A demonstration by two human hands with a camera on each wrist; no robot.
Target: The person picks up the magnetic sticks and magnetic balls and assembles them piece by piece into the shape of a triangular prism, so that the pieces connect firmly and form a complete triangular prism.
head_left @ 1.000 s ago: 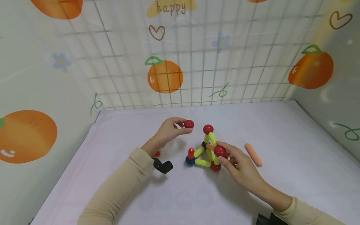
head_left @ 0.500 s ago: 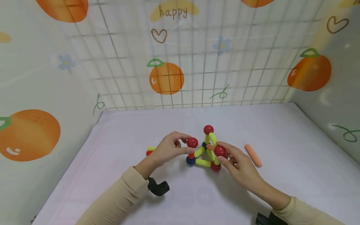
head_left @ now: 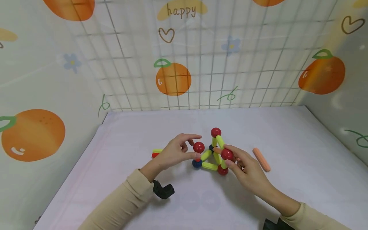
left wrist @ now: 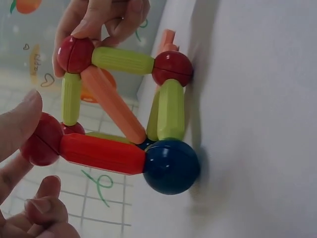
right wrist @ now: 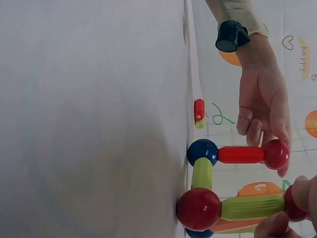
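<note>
A frame of yellow-green rods joined by red and dark blue balls stands on the table. At its left corner a red rod (left wrist: 101,153) rises from a blue ball (left wrist: 171,166) and carries a red ball (head_left: 198,147). My left hand (head_left: 175,152) is at this red ball, thumb against it and index finger lifted away above. With thumb and fingers my right hand (head_left: 250,171) pinches another red ball (head_left: 227,155) at the frame's near right top corner. An orange rod (left wrist: 114,104) slants down from that ball inside the frame.
A loose orange rod (head_left: 261,159) lies to the right on the white table (head_left: 310,153). Red and yellow-green rods (right wrist: 199,111) lie left of the frame, partly hidden by the left hand in the head view. A printed curtain (head_left: 138,64) stands behind.
My left hand came down and nearer with its red ball, setting it on top of the red rod. Its index finger then lifted off. My right hand kept its pinch.
</note>
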